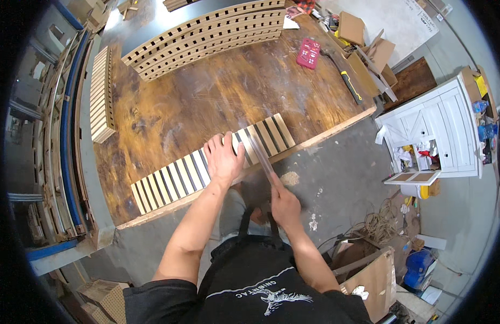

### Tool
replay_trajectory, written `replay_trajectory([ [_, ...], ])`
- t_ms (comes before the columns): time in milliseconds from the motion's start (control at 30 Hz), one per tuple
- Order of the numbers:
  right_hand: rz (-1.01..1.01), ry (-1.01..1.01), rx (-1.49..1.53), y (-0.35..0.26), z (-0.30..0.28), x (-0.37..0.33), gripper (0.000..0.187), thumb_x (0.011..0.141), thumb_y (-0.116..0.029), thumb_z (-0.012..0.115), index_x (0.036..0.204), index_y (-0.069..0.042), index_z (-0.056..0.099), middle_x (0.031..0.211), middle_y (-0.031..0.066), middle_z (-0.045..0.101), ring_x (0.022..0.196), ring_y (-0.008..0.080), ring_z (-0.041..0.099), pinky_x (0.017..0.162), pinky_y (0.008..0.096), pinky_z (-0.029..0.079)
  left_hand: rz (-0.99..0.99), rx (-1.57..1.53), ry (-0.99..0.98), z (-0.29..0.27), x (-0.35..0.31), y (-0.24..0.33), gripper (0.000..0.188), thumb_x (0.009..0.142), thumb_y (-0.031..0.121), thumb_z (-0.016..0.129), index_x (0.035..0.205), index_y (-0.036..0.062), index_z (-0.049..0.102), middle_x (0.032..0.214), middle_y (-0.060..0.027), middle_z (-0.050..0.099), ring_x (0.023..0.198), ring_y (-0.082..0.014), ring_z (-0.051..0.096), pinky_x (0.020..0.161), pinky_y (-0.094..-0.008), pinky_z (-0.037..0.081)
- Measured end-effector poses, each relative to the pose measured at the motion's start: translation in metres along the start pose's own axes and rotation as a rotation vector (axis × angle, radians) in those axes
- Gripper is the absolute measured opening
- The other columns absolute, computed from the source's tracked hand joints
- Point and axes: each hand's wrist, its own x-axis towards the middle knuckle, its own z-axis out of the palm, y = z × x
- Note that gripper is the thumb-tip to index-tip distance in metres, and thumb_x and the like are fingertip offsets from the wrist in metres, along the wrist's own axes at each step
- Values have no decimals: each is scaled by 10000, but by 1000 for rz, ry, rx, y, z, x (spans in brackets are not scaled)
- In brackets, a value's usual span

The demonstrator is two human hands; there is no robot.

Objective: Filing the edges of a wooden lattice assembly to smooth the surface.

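Note:
A slatted wooden panel [171, 183] with alternating pale strips and dark grooves lies along the near edge of the brown worktable [207, 97]. My left hand [224, 156] rests flat on the panel's middle, fingers stretched over its strips. To its right, my right hand [285, 204] is closed around one end of a long, narrow, flat file-like tool [261, 154]. The tool's far part lies over the panel's strips, and my right hand is past the table edge. The end inside my fist is hidden.
A stack of slotted wooden panels [207, 40] stands farther back, with another slatted stack [102, 97] at the left. A red case [308, 53] and a black-and-yellow handled tool [350, 86] lie right. A white cabinet [450, 129] and cardboard [369, 286] stand beyond the table.

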Motion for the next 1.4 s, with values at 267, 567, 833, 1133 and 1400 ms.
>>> replay_trajectory([
  [267, 66, -25, 74, -13, -1, 10, 453, 1103, -246, 515, 1547, -332, 547, 1105, 267, 727, 1008, 489, 689, 839, 568, 546, -19, -20, -20, 0, 1, -3, 520, 976, 369, 663, 1386, 55, 602, 1275, -181, 576, 1268, -372, 495, 1162, -518, 318],
  [567, 9, -22, -58, -37, 14, 69, 492, 1117, -302, 434, 1605, -354, 449, 969, 225, 758, 905, 470, 720, 809, 612, 553, -14, -1, -61, -1, 6, -2, 530, 984, 410, 638, 1382, 63, 595, 1312, -182, 560, 1313, -364, 470, 1183, -533, 291],
  [833, -13, 52, 21, -10, -1, 2, 487, 1114, -312, 428, 1596, -372, 460, 982, 201, 760, 898, 461, 725, 795, 602, 564, -7, 16, -54, -3, 5, 2, 550, 992, 420, 629, 1404, 60, 566, 1312, -194, 562, 1295, -370, 477, 1180, -534, 291],
  [1133, 144, -43, -22, -9, -8, -18, 465, 1113, -303, 487, 1577, -330, 512, 1099, 217, 750, 989, 448, 716, 871, 535, 563, -24, -8, -71, -1, 3, -2, 534, 1004, 422, 613, 1400, 65, 581, 1311, -182, 562, 1297, -373, 481, 1185, -533, 283],
  [1400, 335, 93, 266, 26, -52, -92, 466, 1079, -179, 560, 1532, -71, 551, 1198, 231, 723, 1015, 437, 713, 919, 475, 562, -14, 21, -63, -9, 5, 4, 528, 1009, 400, 609, 1409, 56, 587, 1290, -193, 571, 1278, -379, 493, 1163, -518, 313],
])
